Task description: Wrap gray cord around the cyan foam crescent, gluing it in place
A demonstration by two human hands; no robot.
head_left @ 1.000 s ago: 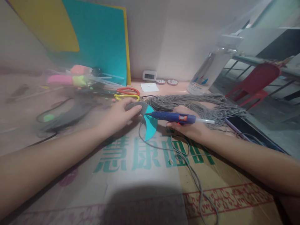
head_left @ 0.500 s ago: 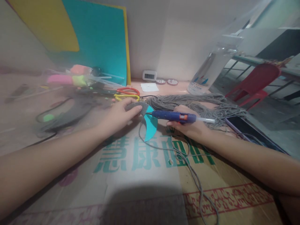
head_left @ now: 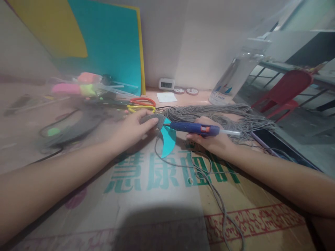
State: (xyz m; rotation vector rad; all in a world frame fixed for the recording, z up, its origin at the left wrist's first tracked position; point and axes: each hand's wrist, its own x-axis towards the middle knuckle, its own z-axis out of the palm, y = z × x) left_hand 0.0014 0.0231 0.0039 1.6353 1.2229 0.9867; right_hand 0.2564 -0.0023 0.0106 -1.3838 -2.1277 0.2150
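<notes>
In the head view, your left hand [head_left: 133, 127] stretches forward, pinching the grey-cord-wrapped end of a turquoise crescent-shaped piece [head_left: 169, 142] between your hands; your right hand [head_left: 213, 138] grips a blue plastic glue gun [head_left: 187, 127] sideways, nozzle at the wrapping's edge.

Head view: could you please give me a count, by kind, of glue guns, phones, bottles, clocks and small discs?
Glue gun: 1
Phone: 1
Bottle: 1
Clock: 1
Small discs: 2
Total: 6
</notes>
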